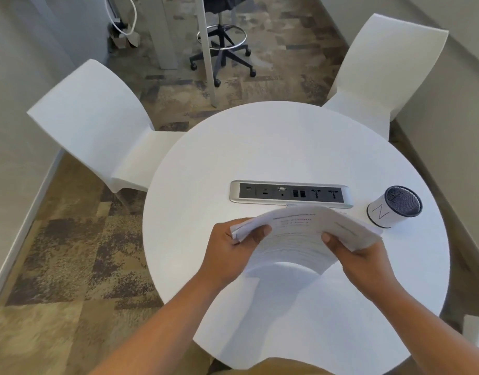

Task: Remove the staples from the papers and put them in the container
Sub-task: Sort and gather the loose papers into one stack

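Two hands grip the papers [308, 234] above the tabletop [260, 147]: left hand [233, 253] fingers pinching the left corner, right hand [360, 261] clamping the right edge; container [392, 207] near, right.

Both the left hand [230, 247] and right hand [360, 262] grip the papers [308, 234] (bowed upward) above the table [287, 147].

Left hand [233, 247] and right hand [360, 255] raised, thumbs on top, fingers curled under

Two hands [233, 255] [360, 261], one stack of papers [308, 234], one container [395, 207] right of centre, one desk [287, 147], one socket strip [291, 195], two white chairs [97, 125] [381, 71], possibly a third lower right.
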